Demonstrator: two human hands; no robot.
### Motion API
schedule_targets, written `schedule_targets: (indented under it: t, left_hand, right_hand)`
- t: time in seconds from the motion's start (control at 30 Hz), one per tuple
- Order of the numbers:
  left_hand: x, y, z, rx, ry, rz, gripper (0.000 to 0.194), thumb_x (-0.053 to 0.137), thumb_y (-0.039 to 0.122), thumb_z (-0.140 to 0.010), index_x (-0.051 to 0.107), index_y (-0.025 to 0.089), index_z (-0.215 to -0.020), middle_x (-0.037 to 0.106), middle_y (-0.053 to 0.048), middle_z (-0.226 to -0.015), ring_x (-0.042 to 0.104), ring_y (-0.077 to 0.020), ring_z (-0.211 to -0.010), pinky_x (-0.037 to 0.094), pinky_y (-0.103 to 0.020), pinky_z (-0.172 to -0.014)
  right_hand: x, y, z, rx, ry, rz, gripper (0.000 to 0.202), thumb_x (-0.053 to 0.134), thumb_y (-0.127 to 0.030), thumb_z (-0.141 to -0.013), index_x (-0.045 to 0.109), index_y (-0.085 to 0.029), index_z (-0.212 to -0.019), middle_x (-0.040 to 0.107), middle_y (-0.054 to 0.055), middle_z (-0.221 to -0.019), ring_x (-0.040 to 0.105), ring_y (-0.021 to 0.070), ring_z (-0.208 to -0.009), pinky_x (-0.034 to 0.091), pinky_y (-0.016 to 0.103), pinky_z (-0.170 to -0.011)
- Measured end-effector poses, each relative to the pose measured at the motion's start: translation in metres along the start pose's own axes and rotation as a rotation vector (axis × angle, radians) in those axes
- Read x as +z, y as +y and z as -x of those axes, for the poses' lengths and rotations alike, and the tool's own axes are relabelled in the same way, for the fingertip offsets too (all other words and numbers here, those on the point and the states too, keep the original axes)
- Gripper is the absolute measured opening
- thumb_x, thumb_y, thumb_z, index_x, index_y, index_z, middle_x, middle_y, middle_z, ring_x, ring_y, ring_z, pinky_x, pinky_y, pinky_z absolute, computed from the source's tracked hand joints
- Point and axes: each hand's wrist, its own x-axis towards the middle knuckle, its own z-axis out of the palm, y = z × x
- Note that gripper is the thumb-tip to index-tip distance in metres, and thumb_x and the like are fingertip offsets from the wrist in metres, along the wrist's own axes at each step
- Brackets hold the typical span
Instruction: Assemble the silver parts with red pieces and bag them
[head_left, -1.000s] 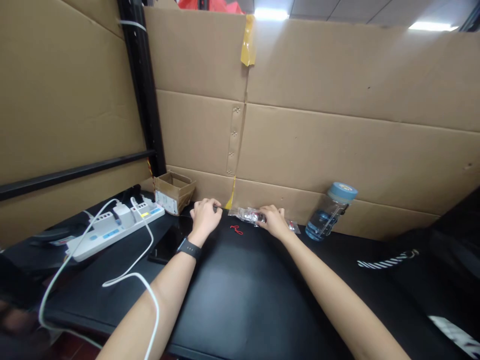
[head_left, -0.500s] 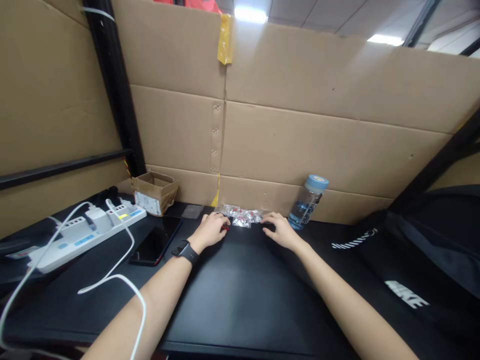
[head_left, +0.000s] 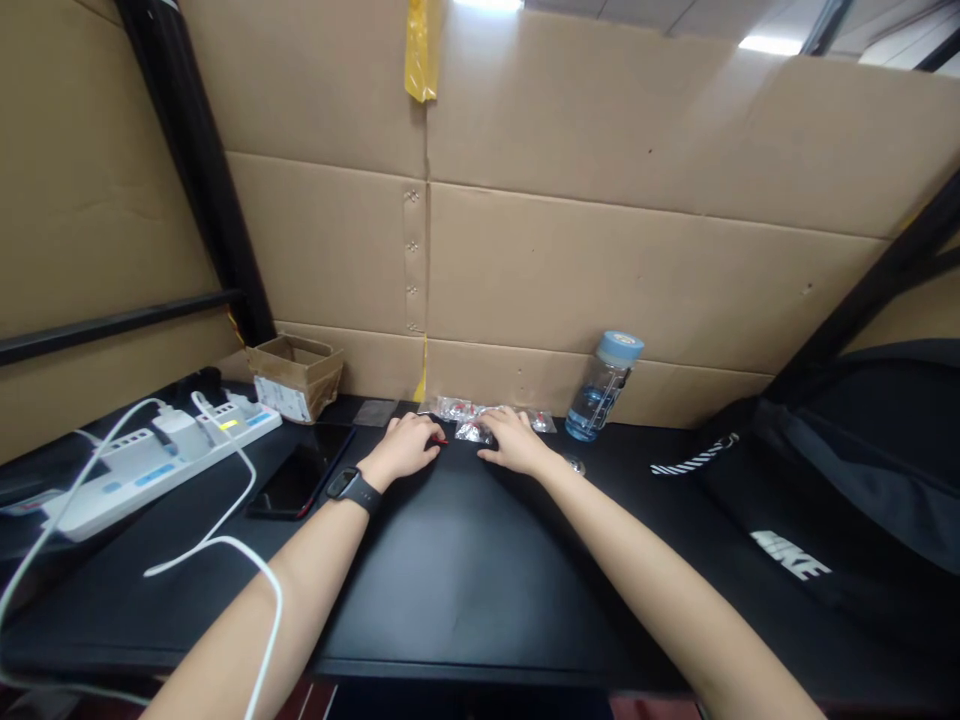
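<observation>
Several small clear packets (head_left: 472,431) with red bits inside lie in a row at the back of the black table, against the cardboard. My right hand (head_left: 516,441) is over them, fingers apart and bent, fingertips at the packets; whether it grips one cannot be made out. To the left, my left hand (head_left: 409,445), below a black watch (head_left: 351,487), rests on the table with its fingers curled. A small red thing (head_left: 442,441) peeks out at its fingertips, mostly hidden by the hand.
A blue-lidded water bottle (head_left: 604,388) stands behind on the right; a black bag (head_left: 847,500) fills the right side. On the left are a phone (head_left: 301,475), a small cardboard box (head_left: 298,378) and a white power strip (head_left: 82,510). A white cable (head_left: 251,560) crosses my left forearm.
My right hand has moved left, from beside the packets to over them, uncovering a small round thing on the table near the bottle. My left hand stays by the red thing. The view has shifted slightly.
</observation>
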Motion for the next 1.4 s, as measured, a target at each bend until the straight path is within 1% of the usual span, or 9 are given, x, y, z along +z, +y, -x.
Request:
schedule_targets:
  t: [0.13,0.27,0.6,0.77,0.9,1.0,1.2,1.3,1.4]
  left_hand:
    - [-0.001,-0.001,0.000,0.005,-0.019,0.002,0.022,0.061,0.029,-0.087,0.075,0.029,-0.104,0.072,-0.005,-0.115,0.059,-0.0284,-0.112,0.041,-0.043,-0.098]
    - [-0.003,-0.002,0.000,0.015,-0.036,0.002,0.021,0.061,0.029,-0.088,0.076,0.030,-0.103,0.073,-0.005,-0.114,0.059,-0.0304,-0.114,0.042,-0.045,-0.096]
    - [-0.005,0.001,0.001,0.017,-0.047,0.043,0.020,0.064,0.030,-0.086,0.077,0.031,-0.101,0.073,-0.006,-0.110,0.056,-0.0315,-0.115,0.039,-0.047,-0.101]
    - [-0.006,0.002,0.002,0.023,-0.044,0.051,0.022,0.062,0.028,-0.087,0.077,0.031,-0.103,0.072,-0.006,-0.111,0.055,-0.0313,-0.116,0.040,-0.047,-0.101]
    - [-0.006,0.002,0.003,0.011,-0.053,0.080,0.023,0.064,0.028,-0.085,0.076,0.032,-0.104,0.072,-0.006,-0.113,0.054,-0.0310,-0.119,0.038,-0.047,-0.104]
    - [-0.005,0.001,0.002,-0.003,-0.057,0.092,0.023,0.064,0.030,-0.085,0.076,0.032,-0.104,0.071,-0.006,-0.114,0.053,-0.0309,-0.120,0.038,-0.046,-0.105]
    - [-0.003,0.001,0.002,-0.002,-0.046,0.084,0.021,0.064,0.030,-0.085,0.076,0.032,-0.102,0.071,-0.005,-0.113,0.055,-0.0309,-0.117,0.040,-0.046,-0.101]
    - [-0.003,0.001,0.002,0.005,-0.041,0.071,0.022,0.064,0.030,-0.085,0.076,0.032,-0.103,0.071,-0.005,-0.113,0.055,-0.0311,-0.116,0.041,-0.045,-0.099]
    - [-0.003,0.002,0.003,0.013,-0.040,0.065,0.022,0.063,0.031,-0.086,0.076,0.032,-0.104,0.071,-0.005,-0.114,0.055,-0.0314,-0.117,0.041,-0.046,-0.099]
  right_hand:
    - [0.000,0.002,-0.031,0.052,-0.076,0.035,0.046,0.080,-0.029,-0.080,0.064,-0.025,-0.122,0.071,0.009,-0.122,0.056,0.0310,-0.116,0.035,0.048,-0.097]
    - [-0.001,0.003,-0.043,0.045,-0.084,0.096,0.050,0.080,-0.027,-0.075,0.064,-0.026,-0.123,0.073,0.009,-0.110,0.058,0.0314,-0.110,0.033,0.044,-0.093]
    - [-0.007,-0.002,-0.049,-0.028,-0.087,0.201,0.055,0.079,-0.021,-0.071,0.061,-0.022,-0.123,0.069,0.012,-0.112,0.056,0.0308,-0.109,0.030,0.042,-0.093]
    - [0.000,0.004,-0.053,0.010,-0.052,0.012,0.040,0.069,-0.006,-0.073,0.064,-0.022,-0.109,0.065,0.007,-0.112,0.060,0.0244,-0.105,0.037,0.036,-0.090]
    - [-0.001,0.016,-0.061,-0.024,-0.046,-0.256,0.032,0.070,-0.003,-0.071,0.069,-0.020,-0.098,0.069,0.003,-0.105,0.064,0.0194,-0.097,0.044,0.029,-0.087]
    - [-0.005,0.024,-0.070,-0.006,0.025,-0.330,0.025,0.069,-0.004,-0.074,0.074,-0.019,-0.094,0.073,0.003,-0.100,0.067,0.0184,-0.092,0.048,0.028,-0.085]
    - [-0.001,0.034,-0.082,0.168,0.173,-0.251,0.023,0.067,-0.008,-0.081,0.077,-0.018,-0.099,0.073,0.008,-0.102,0.066,0.0201,-0.091,0.048,0.031,-0.085]
    - [0.008,0.035,-0.076,0.139,0.158,-0.176,0.021,0.068,-0.011,-0.083,0.078,-0.020,-0.099,0.071,0.009,-0.109,0.063,0.0234,-0.102,0.045,0.036,-0.092]
    - [0.013,0.032,-0.065,0.103,0.146,0.013,0.021,0.064,-0.018,-0.090,0.078,-0.025,-0.105,0.068,0.010,-0.116,0.056,0.0278,-0.113,0.040,0.042,-0.094]
